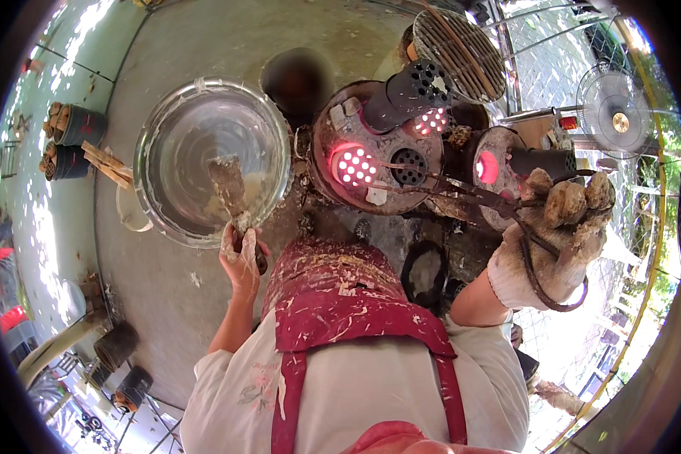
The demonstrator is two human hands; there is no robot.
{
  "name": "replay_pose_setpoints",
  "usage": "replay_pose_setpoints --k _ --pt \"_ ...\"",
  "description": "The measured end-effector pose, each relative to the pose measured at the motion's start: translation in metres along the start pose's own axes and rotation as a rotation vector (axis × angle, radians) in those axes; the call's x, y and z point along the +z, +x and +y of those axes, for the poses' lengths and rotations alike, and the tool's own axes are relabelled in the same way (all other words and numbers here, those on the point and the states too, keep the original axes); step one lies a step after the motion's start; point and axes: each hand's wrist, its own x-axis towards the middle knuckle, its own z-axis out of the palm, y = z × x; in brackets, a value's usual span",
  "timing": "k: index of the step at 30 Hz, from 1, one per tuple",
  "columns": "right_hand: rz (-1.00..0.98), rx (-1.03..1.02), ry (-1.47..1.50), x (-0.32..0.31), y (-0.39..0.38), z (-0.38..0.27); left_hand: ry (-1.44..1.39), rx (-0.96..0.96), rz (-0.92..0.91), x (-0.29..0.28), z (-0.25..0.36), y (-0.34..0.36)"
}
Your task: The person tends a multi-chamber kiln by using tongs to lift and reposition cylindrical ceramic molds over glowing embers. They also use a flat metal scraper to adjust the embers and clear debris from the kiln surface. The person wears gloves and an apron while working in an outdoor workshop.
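My left hand (241,261), with pale dough stuck on it, is closed round the handle of a scraper (228,183). The scraper's dough-smeared blade reaches over a wide metal basin (148,132), where some wet pale dough (256,189) lies. My right hand (554,246), in a thick stained glove, is closed round the looped handles of long iron tongs (486,195). The tong tips reach to a glowing honeycomb coal briquette (354,166) in a round stove (327,125). A black briquette (410,168) sits under the tongs.
Another black briquette (401,94) lies tilted on the stove top, near a second glowing one (430,121). A smaller stove (499,144) glows at the right. Beyond are a wire grill (459,54) and a fan (617,113). Wood pieces (107,165) lie left of the basin.
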Motion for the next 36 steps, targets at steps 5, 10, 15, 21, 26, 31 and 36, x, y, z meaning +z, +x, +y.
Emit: replay_pose_setpoints --k 5,10,15,21,26,31,36 --pt "-0.027 -0.102 -0.323 -0.017 0.010 0.016 0.032 0.000 -0.005 -0.005 0.001 0.001" --pt "0.073 -0.080 0.014 0.005 0.008 0.063 0.010 0.008 -0.014 -0.013 -0.004 0.003" --pt "0.108 -0.044 0.047 -0.005 -0.010 0.120 0.037 -0.003 0.010 -0.015 -0.002 0.003" --pt "0.139 0.042 0.057 0.010 -0.019 0.144 0.032 -0.018 0.013 -0.019 -0.003 0.003" --pt "0.213 0.207 0.161 0.011 -0.029 0.151 0.086 -0.038 0.009 -0.008 -0.002 0.003" --pt "0.155 0.251 0.263 0.007 -0.034 0.145 0.095 -0.052 -0.019 -0.005 -0.005 0.009" --pt "0.132 0.210 0.177 0.002 -0.041 0.149 0.121 -0.090 -0.023 0.004 -0.004 0.013"
